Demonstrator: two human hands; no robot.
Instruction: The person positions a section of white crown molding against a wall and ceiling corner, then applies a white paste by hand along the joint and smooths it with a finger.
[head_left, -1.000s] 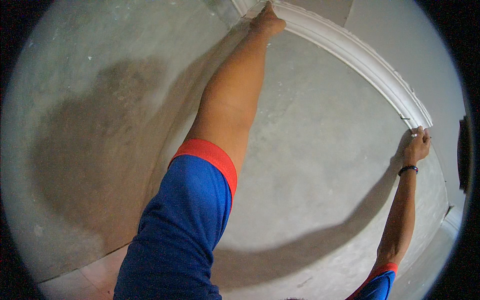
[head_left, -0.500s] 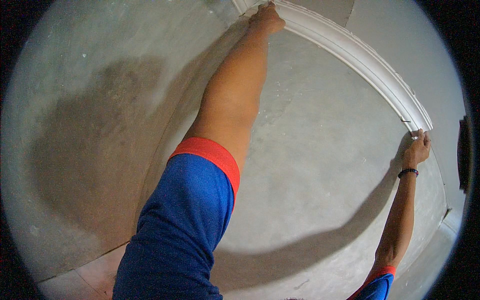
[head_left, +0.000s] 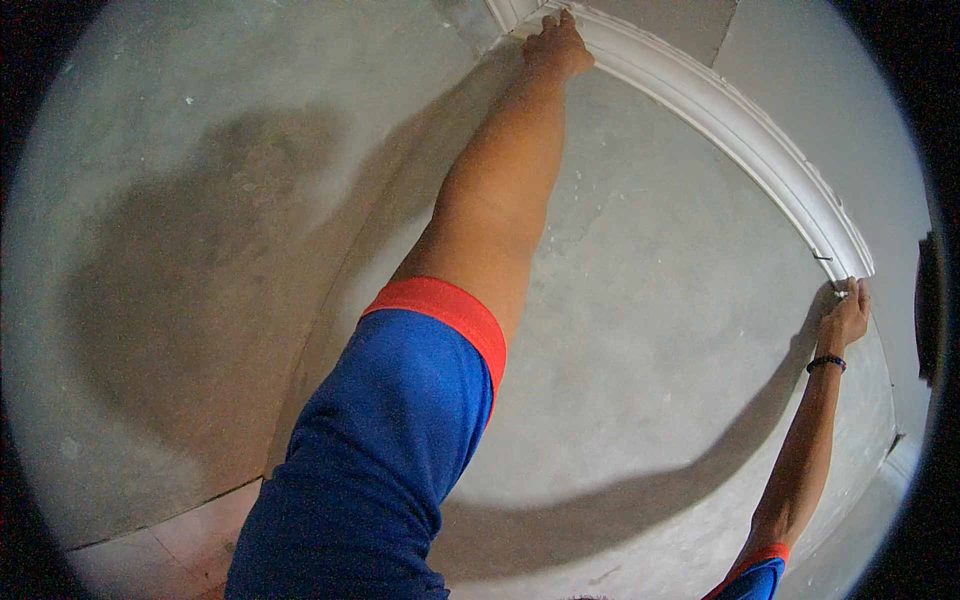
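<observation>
A long white crown moulding (head_left: 715, 115) with a ridged profile runs along the joint of wall and ceiling, curved by the lens. My left hand (head_left: 558, 48) holds it at its far left end, near the room's corner, with fingers reaching up over its face; part of their grip is hidden. At the other end, my right hand (head_left: 847, 315) grips the moulding's lower tip between bent fingers and thumb. A dark nail or pin (head_left: 822, 258) sticks out by the moulding's lower edge, just above my right hand.
The grey plastered wall (head_left: 640, 330) carries broad shadows of my arms. Another piece of white moulding (head_left: 508, 12) meets the corner at the top. Grey ceiling (head_left: 800, 70) lies beyond the strip. Pale tiles (head_left: 165, 545) show low on the left, a dark object (head_left: 928, 310) at the right rim.
The view has shifted slightly, so the moulding and both hands appear a little farther right and lower. Both hands stay at the moulding's ends; the left hand's fingers have changed position slightly.
</observation>
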